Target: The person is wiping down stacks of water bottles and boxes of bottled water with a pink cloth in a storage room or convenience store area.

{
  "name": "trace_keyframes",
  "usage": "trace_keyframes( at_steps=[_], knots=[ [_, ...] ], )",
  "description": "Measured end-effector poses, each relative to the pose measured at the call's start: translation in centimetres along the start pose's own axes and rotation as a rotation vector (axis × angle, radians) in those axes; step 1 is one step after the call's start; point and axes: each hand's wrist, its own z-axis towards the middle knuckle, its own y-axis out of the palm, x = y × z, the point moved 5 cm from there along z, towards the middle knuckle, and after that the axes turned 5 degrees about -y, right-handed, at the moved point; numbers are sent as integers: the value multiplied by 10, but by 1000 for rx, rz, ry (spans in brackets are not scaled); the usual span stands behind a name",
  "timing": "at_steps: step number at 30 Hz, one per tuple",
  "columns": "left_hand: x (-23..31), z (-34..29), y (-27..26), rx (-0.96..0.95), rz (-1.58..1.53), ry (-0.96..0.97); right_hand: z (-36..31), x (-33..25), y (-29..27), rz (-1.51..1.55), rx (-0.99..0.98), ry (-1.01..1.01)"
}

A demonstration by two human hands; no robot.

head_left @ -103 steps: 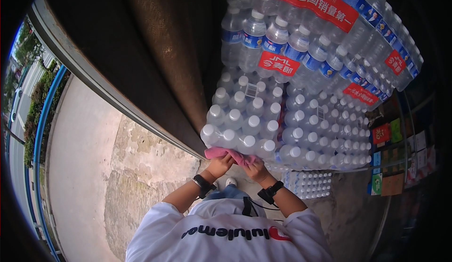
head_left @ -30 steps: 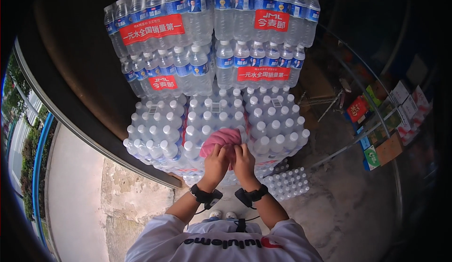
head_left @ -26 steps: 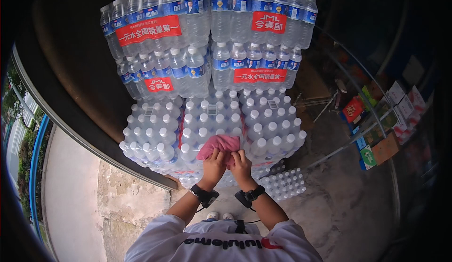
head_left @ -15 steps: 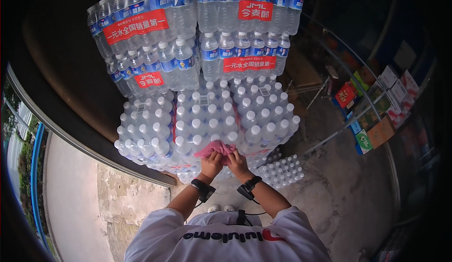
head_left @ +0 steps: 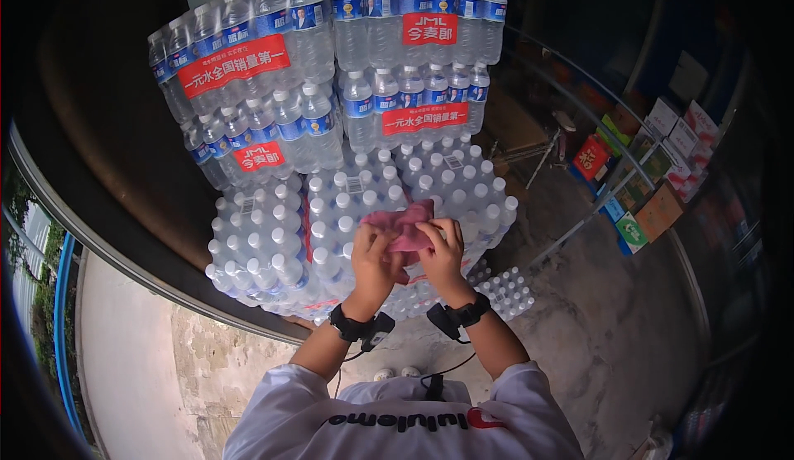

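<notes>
A crumpled pink cloth (head_left: 402, 227) is bunched between my two hands, held up over the front of the bottle stack. My left hand (head_left: 372, 253) grips its left side with bent fingers. On the other side, my right hand (head_left: 442, 249) pinches the cloth's right part between thumb and fingers. Below and beyond the cloth lie shrink-wrapped packs of water bottles (head_left: 269, 237), white caps facing up. More wrapped packs (head_left: 418, 26) with blue labels and red bands rise in two columns behind them.
A lower bottle pack (head_left: 509, 292) sits on the concrete floor to the right of the stack. Farther right, cartons and coloured boxes (head_left: 657, 212) stand behind a metal rail (head_left: 591, 216). A dark curved door edge (head_left: 165, 295) runs along the left side.
Both hands have lifted and moved farther from my body with the cloth. They are farther apart, and the cloth is spread wider between them.
</notes>
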Motion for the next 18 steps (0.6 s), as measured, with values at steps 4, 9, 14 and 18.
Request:
trace_keyframes(
  at_steps=[4, 9, 14, 18],
  knots=[
    [-32, 18, 48, -116, 298, 98, 4, 45, 49, 22, -156, -93],
    [-74, -16, 87, -369, 462, 175, -59, 81, 70, 461, -271, 522],
    [-54, -36, 101, -370, 457, 301, -94, 91, 59, 624, -46, 714],
    [-57, -41, 134, -555, 571, 388, -122, 111, 71, 942, 91, 837]
  ],
)
